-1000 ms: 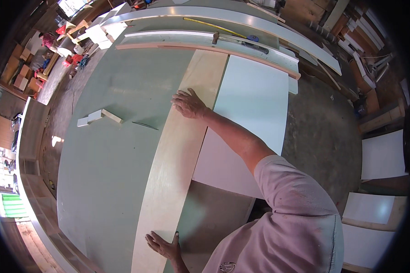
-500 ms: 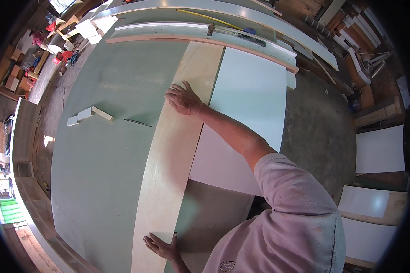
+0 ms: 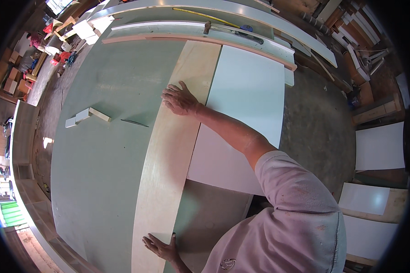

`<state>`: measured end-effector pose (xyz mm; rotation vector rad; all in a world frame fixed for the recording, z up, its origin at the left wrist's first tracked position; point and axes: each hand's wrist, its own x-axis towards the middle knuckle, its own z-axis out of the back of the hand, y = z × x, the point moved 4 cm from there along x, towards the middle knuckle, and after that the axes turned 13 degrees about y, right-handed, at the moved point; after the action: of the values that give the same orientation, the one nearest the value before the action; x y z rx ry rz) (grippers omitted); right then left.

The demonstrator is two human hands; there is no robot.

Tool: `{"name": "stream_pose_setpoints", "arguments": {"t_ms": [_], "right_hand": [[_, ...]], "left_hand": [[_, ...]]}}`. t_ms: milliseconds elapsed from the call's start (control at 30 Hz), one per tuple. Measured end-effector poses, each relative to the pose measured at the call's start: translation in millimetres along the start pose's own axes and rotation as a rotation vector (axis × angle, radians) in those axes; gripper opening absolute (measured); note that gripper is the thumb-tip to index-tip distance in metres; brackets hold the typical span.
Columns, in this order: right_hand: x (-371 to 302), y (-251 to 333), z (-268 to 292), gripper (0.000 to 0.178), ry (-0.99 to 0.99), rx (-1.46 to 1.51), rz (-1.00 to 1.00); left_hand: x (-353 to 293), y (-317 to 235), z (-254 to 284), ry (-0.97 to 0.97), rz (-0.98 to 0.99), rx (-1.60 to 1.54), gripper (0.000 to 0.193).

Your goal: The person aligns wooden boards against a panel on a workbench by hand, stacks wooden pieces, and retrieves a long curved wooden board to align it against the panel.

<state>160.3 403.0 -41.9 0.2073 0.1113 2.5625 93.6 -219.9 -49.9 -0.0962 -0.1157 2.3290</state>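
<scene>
A long pale plywood strip (image 3: 168,159) lies lengthwise on a wide green table (image 3: 100,173). My right hand (image 3: 180,99) rests flat, fingers spread, on the strip's far half, with the arm stretched out over a white panel (image 3: 241,113). That panel lies against the strip's right edge. My left hand (image 3: 161,245) presses flat on the strip's near end at the bottom of the view. Neither hand grips anything.
A small white wooden block (image 3: 84,116) and a thin dark slot (image 3: 134,123) lie left of the strip. Long rails (image 3: 200,36) and a yellow tape measure (image 3: 205,16) cross the table's far end. White boards (image 3: 378,145) lean on the floor at right.
Both hands stay flat on the plywood strip. The whole view has shifted slightly to the left; no clear movement of the strip or the panel.
</scene>
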Motion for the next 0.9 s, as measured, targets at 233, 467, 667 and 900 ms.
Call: {"name": "stream_pose_setpoints", "arguments": {"t_ms": [233, 467, 667, 900], "right_hand": [[-2.5, -1.0, -1.6, 0.037, -0.006, 0.013, -0.007], [-2.7, -2.2, -1.2, 0.036, -0.011, 0.015, -0.001], [-2.1, -6.2, -2.3, 0.035, -0.075, 0.04, 0.01], [-0.8, -10.4, -1.6, 0.034, -0.05, 0.014, -0.003]], "left_hand": [[-0.1, 1.6, 1.7, 0.019, 0.014, -0.058, 0.108], [-0.4, 3.2, -2.4, 0.027, 0.013, 0.005, 0.114], [3.2, 1.4, -2.8, 0.025, 0.017, -0.002, 0.113], [6.1, -0.6, -2.3, 0.002, -0.006, -0.027, 0.109]]}}
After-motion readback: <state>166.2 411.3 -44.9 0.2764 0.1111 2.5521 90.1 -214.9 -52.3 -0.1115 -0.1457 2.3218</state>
